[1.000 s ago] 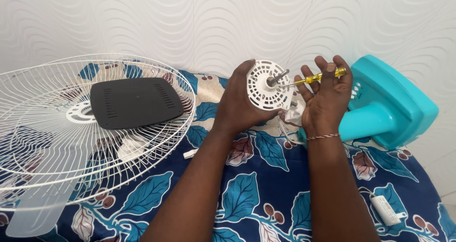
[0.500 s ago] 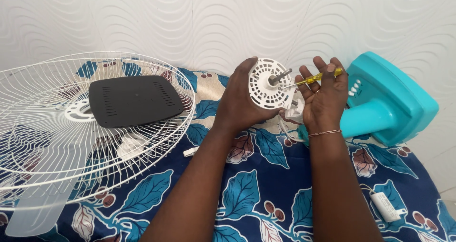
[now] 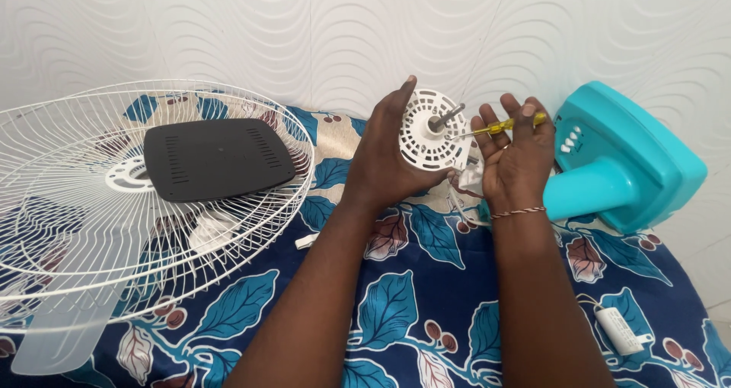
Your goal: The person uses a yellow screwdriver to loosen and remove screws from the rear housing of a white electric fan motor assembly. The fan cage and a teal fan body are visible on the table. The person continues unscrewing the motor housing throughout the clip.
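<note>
The left hand (image 3: 388, 159) grips a round white slotted fan motor cover (image 3: 432, 131), fingers clamped round its rim, raised above the leaf-patterned cloth (image 3: 396, 304); a metal shaft sticks out of its middle. The right hand (image 3: 518, 159) pinches a yellow-handled screwdriver (image 3: 499, 127), tip just beside the shaft. Left lies a white wire fan guard (image 3: 114, 205) carrying a black vented panel (image 3: 217, 158); right, a turquoise fan base (image 3: 632, 159) and a small white capacitor (image 3: 618, 329).

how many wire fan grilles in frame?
2, as far as shows. Both wire fan grilles lie stacked at left on the leaf-print cloth, one over the other, with a black vented cover resting on top. More could be hidden beneath.
</note>
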